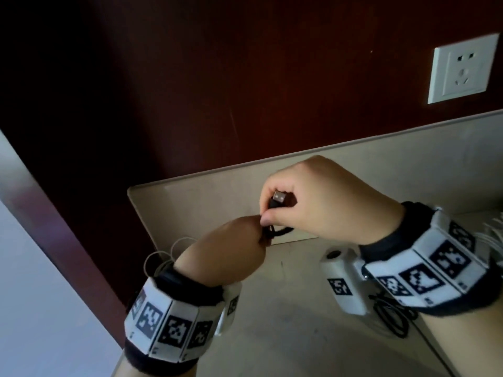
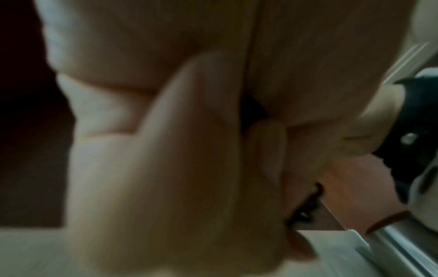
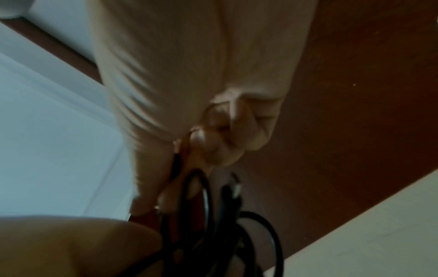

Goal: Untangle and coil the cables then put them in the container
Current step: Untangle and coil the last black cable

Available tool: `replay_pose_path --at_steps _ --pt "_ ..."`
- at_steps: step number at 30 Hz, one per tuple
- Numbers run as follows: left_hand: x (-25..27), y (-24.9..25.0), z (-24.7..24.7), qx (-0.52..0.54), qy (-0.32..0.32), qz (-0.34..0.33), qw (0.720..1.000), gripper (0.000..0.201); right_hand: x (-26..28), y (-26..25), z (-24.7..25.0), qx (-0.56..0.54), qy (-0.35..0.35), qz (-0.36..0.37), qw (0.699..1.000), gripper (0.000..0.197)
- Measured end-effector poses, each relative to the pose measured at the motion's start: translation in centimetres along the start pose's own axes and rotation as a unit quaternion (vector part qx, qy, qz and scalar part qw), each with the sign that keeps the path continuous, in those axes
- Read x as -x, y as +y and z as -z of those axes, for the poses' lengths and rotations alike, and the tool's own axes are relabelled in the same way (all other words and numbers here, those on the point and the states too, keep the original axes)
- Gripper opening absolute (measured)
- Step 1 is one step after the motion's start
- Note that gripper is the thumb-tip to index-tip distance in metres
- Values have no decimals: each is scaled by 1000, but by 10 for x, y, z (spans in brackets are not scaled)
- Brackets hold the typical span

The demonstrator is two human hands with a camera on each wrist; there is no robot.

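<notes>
A thin black cable (image 1: 280,231) with a metal USB plug (image 1: 279,197) is held in the air over the beige table (image 1: 285,322). My right hand (image 1: 269,210) grips the plug end, fingers curled round it, thumb pressing down. My left hand (image 1: 262,236) meets it from below left and pinches small loops of the same cable. In the right wrist view the black cable (image 3: 213,224) hangs in several loops under the curled fingers (image 3: 225,142). The left wrist view is blurred, with only a bit of black cable (image 2: 305,206) showing past my palm. I cannot make out a container.
White cable loops (image 1: 168,254) lie behind my left wrist. Another black cable (image 1: 392,319) lies on the table under my right wrist, and more white cables (image 1: 492,232) sit at the right edge. A beige upright panel (image 1: 206,202) backs the table; a wall socket (image 1: 462,69) is above.
</notes>
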State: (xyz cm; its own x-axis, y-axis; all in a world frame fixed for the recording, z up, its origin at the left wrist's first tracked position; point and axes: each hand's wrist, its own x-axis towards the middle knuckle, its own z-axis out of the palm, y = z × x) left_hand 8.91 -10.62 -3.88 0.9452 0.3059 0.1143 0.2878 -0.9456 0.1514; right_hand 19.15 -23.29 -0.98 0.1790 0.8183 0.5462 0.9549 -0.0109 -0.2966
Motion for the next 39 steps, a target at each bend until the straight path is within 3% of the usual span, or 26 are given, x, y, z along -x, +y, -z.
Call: replay_pose_path --at_steps 4,7,9,11,13,15,18,20,23,25,28,35,37,39 --pt "6 13 1 -31 -77 -71 994 24 -1 11 2 -104 -36 -20 994 7" --pt "9 14 9 43 -101 -75 991 22 1 25 6 -226 -57 -77 970 13" --pt "16 9 18 109 -80 -86 987 22 2 31 6 -335 -52 -103 935 18" --pt "21 6 23 211 -25 -122 969 15 0 34 4 -458 -48 -130 878 22" --pt "19 3 22 321 19 -184 929 12 -3 33 2 -540 -53 -154 825 21" --pt "14 0 18 416 62 -183 888 9 -6 29 0 -575 -41 -163 801 22" --pt "7 6 19 589 103 -126 792 11 -8 18 -4 -554 38 -181 812 15" --pt "5 11 19 633 122 -89 760 13 -8 12 -8 -490 116 -163 848 15" --pt "2 11 20 637 170 -45 750 12 -4 5 -18 -278 220 -64 933 7" --pt "2 9 20 645 194 -31 738 10 -4 2 -25 -176 251 -4 952 9" --pt "2 8 18 626 225 -27 746 13 -3 1 -28 -165 261 13 951 9" --pt "-1 3 13 576 248 -64 776 21 -5 4 -28 -209 235 -60 947 7" --pt "-2 1 12 590 233 -87 768 18 -6 4 -26 -289 205 -89 931 2" --pt "-1 1 13 602 191 -128 764 16 -6 7 -24 -372 183 -132 901 10"
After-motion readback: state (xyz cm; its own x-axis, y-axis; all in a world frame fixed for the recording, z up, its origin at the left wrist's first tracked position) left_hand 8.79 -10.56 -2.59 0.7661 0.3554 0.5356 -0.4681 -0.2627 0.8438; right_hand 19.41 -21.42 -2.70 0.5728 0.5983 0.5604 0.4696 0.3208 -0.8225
